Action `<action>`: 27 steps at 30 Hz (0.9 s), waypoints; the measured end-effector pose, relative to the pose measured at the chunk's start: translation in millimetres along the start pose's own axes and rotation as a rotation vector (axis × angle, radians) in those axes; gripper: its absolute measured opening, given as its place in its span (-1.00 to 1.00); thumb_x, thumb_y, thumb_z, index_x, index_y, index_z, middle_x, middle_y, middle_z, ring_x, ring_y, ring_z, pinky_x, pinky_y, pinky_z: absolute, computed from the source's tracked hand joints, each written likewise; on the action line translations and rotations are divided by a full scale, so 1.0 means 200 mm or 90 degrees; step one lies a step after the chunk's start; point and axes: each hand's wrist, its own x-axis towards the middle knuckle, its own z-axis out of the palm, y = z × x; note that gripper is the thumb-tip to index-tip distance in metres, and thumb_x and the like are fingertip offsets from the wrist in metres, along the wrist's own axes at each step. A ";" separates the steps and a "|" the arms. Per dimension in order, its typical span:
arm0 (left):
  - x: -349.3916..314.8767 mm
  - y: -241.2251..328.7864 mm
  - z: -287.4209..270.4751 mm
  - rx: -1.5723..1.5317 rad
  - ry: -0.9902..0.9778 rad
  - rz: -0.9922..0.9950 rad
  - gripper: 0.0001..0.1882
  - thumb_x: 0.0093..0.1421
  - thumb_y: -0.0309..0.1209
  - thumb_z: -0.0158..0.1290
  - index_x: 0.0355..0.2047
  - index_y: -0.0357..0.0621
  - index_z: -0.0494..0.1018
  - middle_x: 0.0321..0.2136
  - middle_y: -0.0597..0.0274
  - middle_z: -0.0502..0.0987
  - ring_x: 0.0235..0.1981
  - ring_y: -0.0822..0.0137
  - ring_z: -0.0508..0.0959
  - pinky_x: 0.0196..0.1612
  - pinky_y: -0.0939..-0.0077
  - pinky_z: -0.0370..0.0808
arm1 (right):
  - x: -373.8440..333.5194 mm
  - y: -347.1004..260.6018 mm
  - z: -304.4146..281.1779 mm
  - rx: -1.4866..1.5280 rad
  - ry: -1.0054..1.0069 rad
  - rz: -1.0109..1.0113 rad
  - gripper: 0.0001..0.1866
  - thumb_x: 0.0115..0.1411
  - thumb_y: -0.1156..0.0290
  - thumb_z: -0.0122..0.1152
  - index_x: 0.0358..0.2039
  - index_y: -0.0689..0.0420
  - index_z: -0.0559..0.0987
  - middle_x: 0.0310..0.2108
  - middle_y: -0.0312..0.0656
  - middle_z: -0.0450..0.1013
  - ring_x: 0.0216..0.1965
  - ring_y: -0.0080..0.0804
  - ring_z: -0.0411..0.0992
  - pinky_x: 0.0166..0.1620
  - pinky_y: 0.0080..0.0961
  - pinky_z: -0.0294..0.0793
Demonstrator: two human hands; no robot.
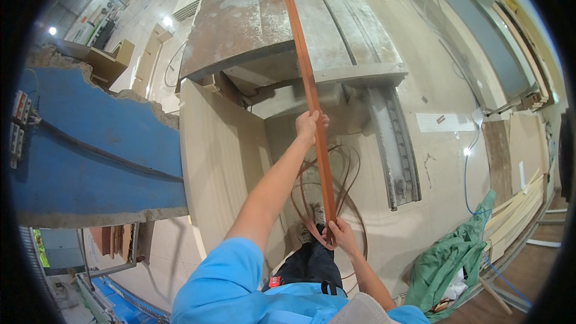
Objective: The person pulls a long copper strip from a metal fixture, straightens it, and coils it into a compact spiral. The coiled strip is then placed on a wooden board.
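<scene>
Reading the view as a clock face, the long brown strip (307,78) runs from 12 o'clock, over the worn metal table (240,18), down past the middle to about 5 o'clock, where its near end lies close to the person's legs. The left hand (310,125), just above the centre towards 1 o'clock, is closed around the strip; the right hand (343,235), at 5 o'clock, pinches it near its lower end. Thin brown band (312,225) hangs or lies in loose loops between 4 and 6 o'clock, reaching up to the right hand. As far as can be judged, picking up and lining up the strip is done, since both hands have it and it lies fairly straight; the looped band looks like the part left undone, being slack and untidy. Whether any band already sits along the strip cannot be told, nor whether the strip's far part rests on the table or is held just above it, and its far end runs out of view. A pale board (219,144) stands near at 9 o'clock, a metal rail (393,144) juts out at 3 o'clock, and a green cloth (447,264) lies crumpled at 4 o'clock.
</scene>
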 end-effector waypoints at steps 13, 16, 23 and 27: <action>-0.37 -0.14 -0.05 -0.001 0.046 0.001 -0.77 0.50 -0.40 -0.07 -0.13 -0.34 0.49 -0.30 0.07 0.62 -0.32 0.27 0.65 -0.26 0.36 0.64 | 0.12 -0.05 -0.05 -0.219 0.025 -0.056 -0.39 0.41 -0.04 0.15 0.13 0.30 0.56 -0.02 -0.03 0.59 0.07 -0.26 0.52 0.15 -0.35 0.46; -0.42 -0.16 -0.08 0.021 0.029 -0.016 -0.81 0.47 -0.43 -0.05 -0.16 -0.31 0.48 -0.29 0.06 0.62 -0.29 0.20 0.64 -0.21 0.30 0.62 | 0.25 -0.13 -0.03 -0.326 0.054 -0.090 -0.31 0.37 -0.13 0.15 0.18 0.27 0.56 0.05 0.05 0.58 0.10 -0.21 0.53 0.19 -0.30 0.45; -0.76 -0.40 -0.14 0.031 0.007 -0.046 -0.74 0.52 -0.35 -0.11 -0.12 -0.31 0.47 -0.30 0.11 0.61 -0.26 0.27 0.62 -0.12 0.30 0.60 | 0.22 -0.10 -0.01 -0.217 0.123 -0.085 -0.42 0.42 -0.03 0.12 0.07 0.31 0.58 -0.06 0.02 0.61 0.00 -0.25 0.55 0.07 -0.37 0.47; -0.89 -0.46 -0.13 0.000 0.040 -0.088 -0.77 0.49 -0.34 -0.06 -0.12 -0.27 0.48 -0.29 0.13 0.61 -0.24 0.27 0.62 -0.13 0.31 0.58 | 0.21 -0.06 -0.01 -0.204 0.175 -0.099 -0.52 0.46 0.07 0.06 0.00 0.30 0.59 -0.13 -0.06 0.60 -0.07 -0.32 0.51 0.04 -0.41 0.44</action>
